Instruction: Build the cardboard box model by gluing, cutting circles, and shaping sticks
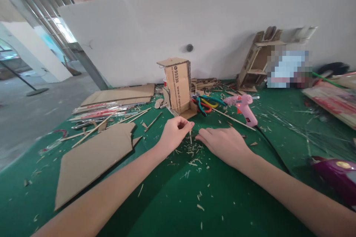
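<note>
Between its thumb and forefinger, my left hand point(175, 132) pinches a short thin wooden stick point(190, 136), whose lower end points down at the table. My right hand point(226, 143) is just right of the stick, fingers curled together; whatever it grips, if anything, is hidden. Pale wood shavings point(192, 152) lie scattered below both hands. Right behind them stands an upright cardboard structure point(178, 87) with printed numbers on its side. A pink hot glue gun point(244, 108) rests beyond my right hand, and pliers with coloured handles point(205, 104) lie beside the cardboard structure.
A large cardboard piece point(93, 159) lies at left, near loose wooden sticks point(96, 129) and plastic-wrapped packs point(102, 114). A cardboard frame point(254, 63) leans on the white wall point(217, 11). The glue gun's black cord point(274, 148) crosses the green table point(178, 200) near a purple object point(335, 177).
</note>
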Demonstrator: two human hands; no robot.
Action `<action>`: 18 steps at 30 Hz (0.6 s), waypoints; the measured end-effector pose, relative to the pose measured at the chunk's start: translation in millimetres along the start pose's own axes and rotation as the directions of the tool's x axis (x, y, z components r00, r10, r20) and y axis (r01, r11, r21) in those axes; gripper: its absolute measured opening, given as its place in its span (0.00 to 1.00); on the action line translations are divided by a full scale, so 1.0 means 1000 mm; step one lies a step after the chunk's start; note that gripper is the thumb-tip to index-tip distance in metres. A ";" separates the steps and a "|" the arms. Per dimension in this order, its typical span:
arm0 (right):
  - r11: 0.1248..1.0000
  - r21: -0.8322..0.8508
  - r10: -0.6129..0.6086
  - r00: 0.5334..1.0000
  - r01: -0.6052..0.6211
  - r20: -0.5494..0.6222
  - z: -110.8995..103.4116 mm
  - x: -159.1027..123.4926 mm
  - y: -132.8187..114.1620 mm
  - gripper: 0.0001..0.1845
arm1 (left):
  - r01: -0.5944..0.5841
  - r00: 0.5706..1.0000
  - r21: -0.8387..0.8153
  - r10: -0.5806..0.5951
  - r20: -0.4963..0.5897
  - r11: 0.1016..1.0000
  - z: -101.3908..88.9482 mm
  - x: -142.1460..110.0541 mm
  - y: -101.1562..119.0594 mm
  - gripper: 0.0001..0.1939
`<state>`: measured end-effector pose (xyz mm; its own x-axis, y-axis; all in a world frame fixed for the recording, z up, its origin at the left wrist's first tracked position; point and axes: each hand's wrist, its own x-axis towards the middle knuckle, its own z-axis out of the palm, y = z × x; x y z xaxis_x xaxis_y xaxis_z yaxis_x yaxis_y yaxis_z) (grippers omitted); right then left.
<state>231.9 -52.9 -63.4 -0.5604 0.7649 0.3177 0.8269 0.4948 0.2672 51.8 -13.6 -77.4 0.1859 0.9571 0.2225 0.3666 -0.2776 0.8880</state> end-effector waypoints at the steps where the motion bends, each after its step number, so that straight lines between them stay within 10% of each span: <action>1: 1.000 -0.010 0.011 1.000 -0.011 -0.008 0.001 0.000 0.000 0.18 | -0.004 1.000 0.004 0.004 0.000 1.000 0.000 0.000 0.000 0.16; 10: 0.990 0.026 -0.138 0.990 0.137 0.041 -0.004 0.000 0.004 0.13 | 0.020 0.999 0.011 -0.020 -0.031 1.000 0.001 -0.001 0.002 0.15; 18: 0.999 -0.033 -0.004 0.999 0.003 -0.039 0.001 0.002 -0.001 0.18 | -0.007 0.999 0.027 0.008 -0.033 1.000 0.001 -0.002 0.003 0.16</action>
<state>230.2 -51.5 -63.9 -0.5652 0.7463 0.3516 0.8232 0.4829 0.2984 53.3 -16.1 -75.9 0.1588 0.9569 0.2430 0.3897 -0.2869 0.8751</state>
